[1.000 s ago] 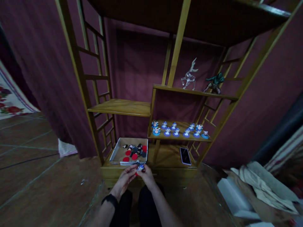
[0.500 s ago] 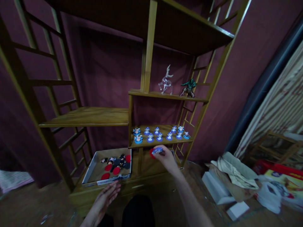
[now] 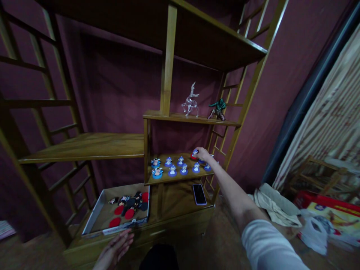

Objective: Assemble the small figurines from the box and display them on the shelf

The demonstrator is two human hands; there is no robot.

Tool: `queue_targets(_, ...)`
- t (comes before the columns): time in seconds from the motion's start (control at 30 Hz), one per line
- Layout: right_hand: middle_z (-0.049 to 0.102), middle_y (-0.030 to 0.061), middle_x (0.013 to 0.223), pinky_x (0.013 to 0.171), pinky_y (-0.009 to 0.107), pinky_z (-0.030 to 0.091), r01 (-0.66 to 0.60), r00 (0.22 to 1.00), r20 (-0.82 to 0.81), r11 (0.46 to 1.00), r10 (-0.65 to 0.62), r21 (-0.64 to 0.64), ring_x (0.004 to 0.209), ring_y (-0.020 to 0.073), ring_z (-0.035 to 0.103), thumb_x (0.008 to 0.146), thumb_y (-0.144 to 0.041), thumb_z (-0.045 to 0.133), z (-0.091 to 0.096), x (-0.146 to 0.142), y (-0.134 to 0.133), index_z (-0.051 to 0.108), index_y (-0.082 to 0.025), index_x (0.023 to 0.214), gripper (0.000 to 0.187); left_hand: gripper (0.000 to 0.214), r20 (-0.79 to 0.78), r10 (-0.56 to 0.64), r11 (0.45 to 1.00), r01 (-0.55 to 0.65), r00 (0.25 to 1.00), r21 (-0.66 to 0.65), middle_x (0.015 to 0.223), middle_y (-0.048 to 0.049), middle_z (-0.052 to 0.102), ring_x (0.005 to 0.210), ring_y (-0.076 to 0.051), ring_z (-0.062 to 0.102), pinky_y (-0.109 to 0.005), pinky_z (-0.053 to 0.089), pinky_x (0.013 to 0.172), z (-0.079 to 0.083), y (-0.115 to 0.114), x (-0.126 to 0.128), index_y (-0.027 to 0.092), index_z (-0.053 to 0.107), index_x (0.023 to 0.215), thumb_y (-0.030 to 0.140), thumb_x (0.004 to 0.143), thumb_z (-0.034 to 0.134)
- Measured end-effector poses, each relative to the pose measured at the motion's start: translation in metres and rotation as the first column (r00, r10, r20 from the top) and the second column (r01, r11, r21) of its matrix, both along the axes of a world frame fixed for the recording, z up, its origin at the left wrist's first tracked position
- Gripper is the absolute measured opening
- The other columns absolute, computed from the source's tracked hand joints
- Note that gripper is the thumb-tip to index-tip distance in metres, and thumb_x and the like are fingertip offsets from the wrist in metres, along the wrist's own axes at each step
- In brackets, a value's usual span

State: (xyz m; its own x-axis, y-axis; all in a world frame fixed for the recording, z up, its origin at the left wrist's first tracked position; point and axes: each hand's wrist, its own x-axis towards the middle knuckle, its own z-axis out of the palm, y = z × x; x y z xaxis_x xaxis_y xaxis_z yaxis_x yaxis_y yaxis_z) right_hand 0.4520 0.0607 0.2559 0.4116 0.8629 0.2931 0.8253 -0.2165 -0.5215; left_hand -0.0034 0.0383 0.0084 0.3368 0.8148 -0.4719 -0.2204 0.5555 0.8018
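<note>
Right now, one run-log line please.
right hand: red-based figurine held at figurine shelf | left hand: open, near box | phone: on lower shelf

The box [image 3: 95, 216] lies left of the phone [image 3: 199, 194] (itself below the figurines [image 3: 172, 170] on the shelf [image 3: 177, 179]).

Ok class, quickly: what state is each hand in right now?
Left hand: open, holding nothing, near the box.
Right hand: closed on a small figurine with a red base, over the shelf.
</note>
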Motion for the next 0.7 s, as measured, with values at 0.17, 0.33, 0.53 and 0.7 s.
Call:
queue_targets(0.17, 0.066, 0.0006, 0.075, 0.062, 0.019, 0.042, -0.024, 0.999, 0.025, 0.992, 0.028, -0.125, 0.074, 0.0145, 0.059, 0.054, -0.016, 0.071, -0.015, 0.001, 0.026, 0.065, -0.019, 0.078, 0.025, 0.050, -0.034, 0.026, 1.000, -0.026, 0.999, 0.010, 0.099, -0.0128, 0.066, 0.109, -0.030, 0.050, -0.037, 0.043, 0.091, -0.003, 0.003, -0.003, 0.016, 0.061, 0.096, 0.030, 0.050, 0.076)
queue_targets(0.33, 0.063, -0.0023, 0.061, 0.055, 0.018, 0.041, -0.069, 0.997, -0.037, 0.982, 0.064, -0.174, 0.061, 0.0122, 0.057, 0.047, -0.011, 0.073, -0.031, 0.010, 0.034, 0.064, -0.017, 0.069, 0.024, 0.053, -0.019, 0.012, 1.000, -0.012, 1.000, -0.026, 0.102, -0.0131, 0.065, 0.110, -0.031, 0.049, -0.037, 0.042, 0.092, -0.002, 0.006, -0.007, 0.016, 0.062, 0.093, 0.031, 0.045, 0.078)
queue_targets(0.53, 0.063, -0.0033, 0.062, 0.052, 0.017, 0.041, -0.141, 0.981, -0.151, 0.981, 0.121, -0.131, 0.055, 0.0091, 0.054, 0.051, -0.013, 0.072, -0.036, 0.020, 0.034, 0.064, -0.017, 0.073, 0.024, 0.052, -0.004, -0.020, 1.000, 0.019, 1.000, -0.019, 0.100, -0.0125, 0.066, 0.111, -0.032, 0.049, -0.036, 0.044, 0.090, -0.003, 0.006, -0.005, 0.017, 0.064, 0.089, 0.032, 0.041, 0.079)
queue_targets(0.7, 0.062, -0.0036, 0.057, 0.049, 0.017, 0.041, -0.155, 0.966, -0.225, 0.982, 0.128, -0.107, 0.049, 0.0079, 0.052, 0.051, -0.016, 0.073, -0.036, 0.020, 0.034, 0.063, -0.015, 0.071, 0.023, 0.054, -0.038, -0.009, 1.000, 0.008, 0.999, -0.014, 0.100, -0.0119, 0.066, 0.110, -0.031, 0.050, -0.036, 0.044, 0.091, -0.008, 0.007, -0.003, 0.018, 0.062, 0.093, 0.033, 0.044, 0.079)
